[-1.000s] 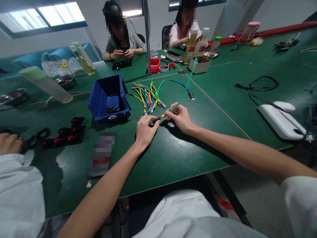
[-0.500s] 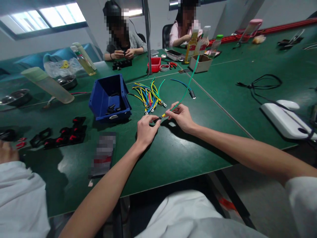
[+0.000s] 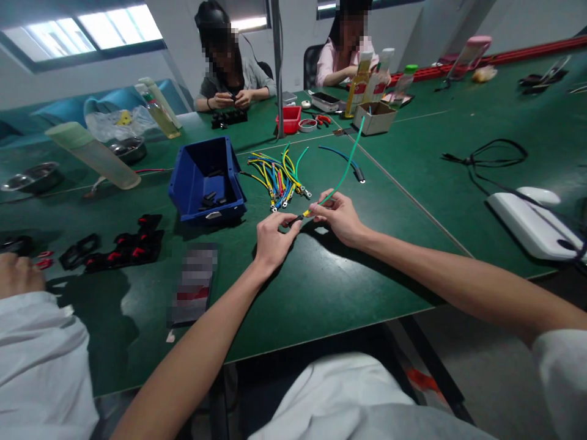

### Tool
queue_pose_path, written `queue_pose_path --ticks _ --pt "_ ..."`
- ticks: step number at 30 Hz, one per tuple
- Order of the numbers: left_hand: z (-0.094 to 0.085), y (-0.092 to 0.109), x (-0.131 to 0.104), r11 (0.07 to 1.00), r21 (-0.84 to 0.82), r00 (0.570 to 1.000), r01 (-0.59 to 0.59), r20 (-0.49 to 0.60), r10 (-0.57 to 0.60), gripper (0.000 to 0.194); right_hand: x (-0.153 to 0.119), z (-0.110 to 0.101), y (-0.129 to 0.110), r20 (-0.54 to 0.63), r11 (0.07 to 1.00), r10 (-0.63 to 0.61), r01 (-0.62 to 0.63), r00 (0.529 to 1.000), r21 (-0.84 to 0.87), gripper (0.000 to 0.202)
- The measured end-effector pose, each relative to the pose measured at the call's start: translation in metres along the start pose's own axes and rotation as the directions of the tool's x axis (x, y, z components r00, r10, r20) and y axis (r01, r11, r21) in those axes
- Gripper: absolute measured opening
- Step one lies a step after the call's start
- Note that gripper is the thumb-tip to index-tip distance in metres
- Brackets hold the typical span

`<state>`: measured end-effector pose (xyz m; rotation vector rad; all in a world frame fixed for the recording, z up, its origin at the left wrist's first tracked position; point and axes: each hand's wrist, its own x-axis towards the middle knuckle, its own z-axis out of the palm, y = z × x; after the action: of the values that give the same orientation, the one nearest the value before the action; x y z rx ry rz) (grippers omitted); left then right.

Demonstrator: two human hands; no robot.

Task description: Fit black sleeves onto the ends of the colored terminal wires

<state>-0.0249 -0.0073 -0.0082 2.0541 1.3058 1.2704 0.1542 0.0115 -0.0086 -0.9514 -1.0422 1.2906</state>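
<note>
Between thumb and fingers, my left hand [image 3: 274,239] pinches a small black sleeve [image 3: 296,220]. My right hand [image 3: 340,215] grips the green wire [image 3: 349,164] near its yellow-banded end, which meets the black sleeve. The wire's free end curves up and away. Just beyond my hands lies a bunch of yellow, blue, green and red wires [image 3: 277,174] with ring terminals. To its right rests a blue wire [image 3: 339,153] with a black sleeve and a ring terminal. A blue bin [image 3: 183,192] with black pieces inside stands left of the bunch.
A phone-like flat object [image 3: 195,284] lies left of my left forearm. Black and red parts [image 3: 123,247] sit farther left, near another person's hand [image 3: 18,275]. A white device [image 3: 527,223] with a cable is at right. Two people sit across the table beyond a pole [image 3: 279,79].
The view has shifted slightly, so things appear a little to the right. Both hands keep their hold, and the green wire's free end has tipped slightly lower.
</note>
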Motion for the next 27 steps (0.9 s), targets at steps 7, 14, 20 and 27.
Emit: queue_pose_path --ticks 7,14,20,27 --pt "-0.0001 -0.0002 0.0002 0.998 -0.058 0.999 0.037 0.011 -0.036 0.01 0.0007 -0.0014 0.0005 0.014 1.0 0.009 -0.009 1.0 -0.002 0.045" --pt "-0.0011 0.0014 -0.0003 0.998 -0.057 1.0 0.016 0.007 -0.015 0.01 -0.0002 -0.0007 -0.0002 0.014 1.0 0.017 -0.017 1.0 -0.004 0.046" --pt "0.0001 0.0012 -0.0023 0.999 -0.043 1.0 -0.016 -0.011 0.016 0.009 -0.0025 0.0015 -0.0023 0.035 0.995 -0.068 0.071 0.997 -0.069 0.044" --pt "0.0001 0.0015 -0.0031 0.998 -0.036 0.999 -0.05 -0.012 0.05 0.01 -0.0023 0.0009 -0.0023 0.039 0.999 -0.011 0.013 0.999 -0.039 0.046"
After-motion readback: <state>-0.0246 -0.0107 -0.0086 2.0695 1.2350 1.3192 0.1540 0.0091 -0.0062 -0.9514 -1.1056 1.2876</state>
